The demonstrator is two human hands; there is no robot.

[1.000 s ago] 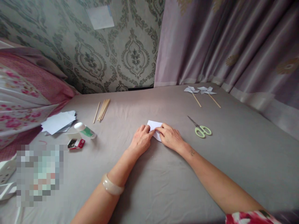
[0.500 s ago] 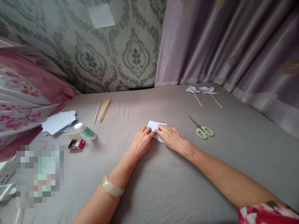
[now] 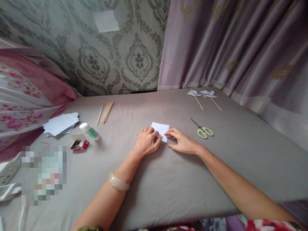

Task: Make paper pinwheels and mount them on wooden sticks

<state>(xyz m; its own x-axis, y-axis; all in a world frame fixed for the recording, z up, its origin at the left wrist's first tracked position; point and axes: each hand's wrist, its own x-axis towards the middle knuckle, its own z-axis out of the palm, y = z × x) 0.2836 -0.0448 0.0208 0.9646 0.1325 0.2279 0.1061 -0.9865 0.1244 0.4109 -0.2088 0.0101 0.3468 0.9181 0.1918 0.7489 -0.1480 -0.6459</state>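
A small square of white paper [image 3: 161, 128] lies on the grey cloth in front of me, between my two hands. My left hand [image 3: 147, 141] holds its left side down, fingers bent over the edge and thumb on the near part. Beside the right edge is my right hand [image 3: 181, 141], open, its thumb and fingers apart; the fingertips are close to the paper, and whether they touch it I cannot tell. Scissors [image 3: 202, 131] with light green handles lie to the right of that hand.
At the left are a stack of white paper [image 3: 61, 124], a glue stick [image 3: 89, 131], a small red box [image 3: 80, 144] and several wooden sticks [image 3: 107, 112]. Two paper pinwheels [image 3: 208, 93] on sticks lie at the back right. A white power strip [image 3: 9, 170] sits at the left edge.
My right hand has come off the paper toward the right and its fingers have spread. The left hand stays on the paper, more of which now shows. The view has shifted slightly.
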